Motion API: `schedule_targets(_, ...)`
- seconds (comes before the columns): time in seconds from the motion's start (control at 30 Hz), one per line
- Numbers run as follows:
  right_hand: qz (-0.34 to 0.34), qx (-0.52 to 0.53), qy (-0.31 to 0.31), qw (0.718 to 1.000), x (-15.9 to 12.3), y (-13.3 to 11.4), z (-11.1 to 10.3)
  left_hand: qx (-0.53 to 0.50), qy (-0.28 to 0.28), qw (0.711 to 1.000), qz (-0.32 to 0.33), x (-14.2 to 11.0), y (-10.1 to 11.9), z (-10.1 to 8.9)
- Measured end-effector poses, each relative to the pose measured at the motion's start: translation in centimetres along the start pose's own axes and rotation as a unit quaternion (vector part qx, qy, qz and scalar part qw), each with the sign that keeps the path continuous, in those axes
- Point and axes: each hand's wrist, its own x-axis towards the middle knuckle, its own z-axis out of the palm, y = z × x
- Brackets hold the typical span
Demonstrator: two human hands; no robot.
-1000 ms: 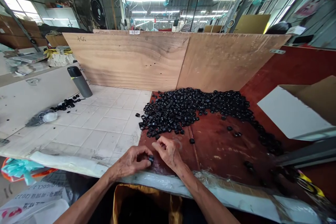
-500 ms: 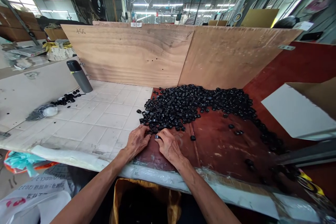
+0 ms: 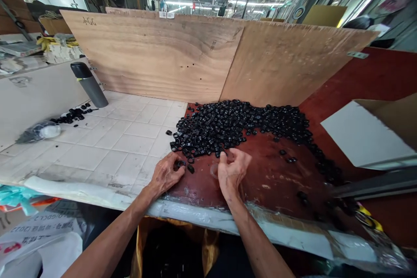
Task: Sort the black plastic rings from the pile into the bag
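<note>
A large heap of small black plastic rings (image 3: 211, 130) lies across the dark red board (image 3: 202, 186). At the heap's near left edge, my left hand (image 3: 165, 173) curls its thumb and fingers around a black ring (image 3: 180, 163). Another black piece (image 3: 190, 168) lies just beside that thumb. My right hand (image 3: 233, 173) is over the board at the heap's front edge, thumb and fingers apart, with nothing visible between them. A faint, blurred round shape (image 3: 213, 170) shows left of it; I cannot tell what it is.
Plywood panels (image 3: 156, 61) stand behind the heap. On the white tiled surface (image 3: 130, 143) are a grey bottle (image 3: 93, 89), a plastic bag (image 3: 37, 132) and scattered black pieces (image 3: 73, 115). A white carton (image 3: 368, 139) stands right. Below the edge hangs an open yellow bag (image 3: 210, 247).
My right hand has moved right, away from my left, and its fingers have parted from the black ring they held. The view has shifted slightly.
</note>
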Motion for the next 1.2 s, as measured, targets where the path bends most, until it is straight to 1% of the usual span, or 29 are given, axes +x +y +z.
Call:
schedule_targets(0.03,0.030,-0.027,0.048,0.998,0.4,0.6,-0.1,-0.021,-0.009,1.000,-0.002,-0.2,0.3,-0.3)
schedule_targets(0.07,0.060,-0.051,0.070,0.994,0.8,1.2,0.0,-0.049,-0.036,0.998,0.007,-0.4,0.6,-0.5)
schedule_targets(0.1,0.087,-0.073,0.066,0.991,0.9,1.7,0.2,-0.078,-0.077,0.994,0.030,-0.6,0.9,-0.6)
schedule_targets(0.13,0.107,-0.092,0.039,0.989,0.9,2.0,0.6,-0.102,-0.124,0.985,0.061,-0.7,1.1,-0.6)
schedule_targets(0.17,0.113,-0.107,-0.010,0.988,0.8,2.3,1.0,-0.117,-0.164,0.975,0.093,-0.8,1.3,-0.5)
schedule_targets(0.2,0.100,-0.117,-0.067,0.986,0.5,2.4,1.5,-0.124,-0.189,0.967,0.117,-0.9,1.3,-0.3)
schedule_targets(0.23,0.068,-0.122,-0.120,0.983,0.2,2.4,2.1,-0.125,-0.193,0.965,0.129,-0.8,1.3,0.0)
schedule_targets(0.27,0.026,-0.122,-0.164,0.979,-0.2,2.4,2.6,-0.123,-0.177,0.968,0.126,-0.7,1.2,0.4)
schedule_targets(0.3,-0.017,-0.117,-0.194,0.974,-0.6,2.3,3.0,-0.120,-0.150,0.975,0.111,-0.6,0.9,0.8)
schedule_targets(0.33,-0.056,-0.107,-0.216,0.969,-1.1,2.2,3.3,-0.116,-0.121,0.982,0.090,-0.4,0.7,1.1)
schedule_targets(0.4,-0.110,-0.084,-0.247,0.959,-1.8,1.9,3.7,-0.107,-0.072,0.990,0.053,-0.1,0.1,1.6)
schedule_targets(0.5,-0.155,-0.049,-0.294,0.942,-2.5,1.6,3.8,-0.089,-0.030,0.995,0.029,0.1,-0.4,1.8)
schedule_targets(0.6,-0.179,0.000,-0.333,0.926,-2.6,1.0,3.5,-0.086,-0.016,0.996,0.009,0.3,-0.5,1.7)
schedule_targets(0.63,-0.179,0.024,-0.333,0.926,-2.4,0.8,3.3,-0.091,-0.011,0.996,0.004,0.3,-0.4,1.5)
schedule_targets(0.67,-0.172,0.050,-0.319,0.931,-2.2,0.5,2.9,-0.098,0.000,0.995,0.001,0.3,-0.3,1.3)
schedule_targets(0.77,-0.128,0.119,-0.234,0.956,-1.3,-0.3,1.5,-0.118,0.040,0.992,-0.011,0.0,0.1,0.6)
schedule_targets(0.8,-0.119,0.131,-0.219,0.960,-1.1,-0.5,1.0,-0.127,0.040,0.991,-0.032,-0.3,0.3,0.3)
schedule_targets(0.83,-0.121,0.136,-0.222,0.958,-1.0,-0.8,0.6,-0.139,0.028,0.988,-0.064,-0.6,0.4,0.1)
schedule_targets(0.87,-0.134,0.136,-0.242,0.951,-1.1,-1.0,0.2,-0.157,0.008,0.982,-0.102,-0.9,0.6,-0.2)
schedule_targets(0.93,-0.184,0.122,-0.302,0.927,-1.4,-1.2,-0.1,-0.211,-0.030,0.964,-0.159,-1.5,0.9,-0.4)
schedule_targets(1.0,-0.230,0.101,-0.350,0.903,-2.0,-1.3,0.0,-0.278,-0.048,0.944,-0.172,-1.9,1.0,-0.5)
schedule_targets(1.07,-0.250,0.080,-0.372,0.890,-2.5,-1.2,0.5,-0.341,-0.052,0.922,-0.177,-2.1,1.1,-0.6)
schedule_targets(1.13,-0.254,0.066,-0.378,0.888,-2.8,-1.0,0.9,-0.382,-0.055,0.902,-0.192,-2.1,1.1,-0.7)
schedule_targets(1.2,-0.243,0.061,-0.377,0.892,-2.8,-0.9,1.2,-0.394,-0.053,0.895,-0.203,-2.1,1.2,-1.1)
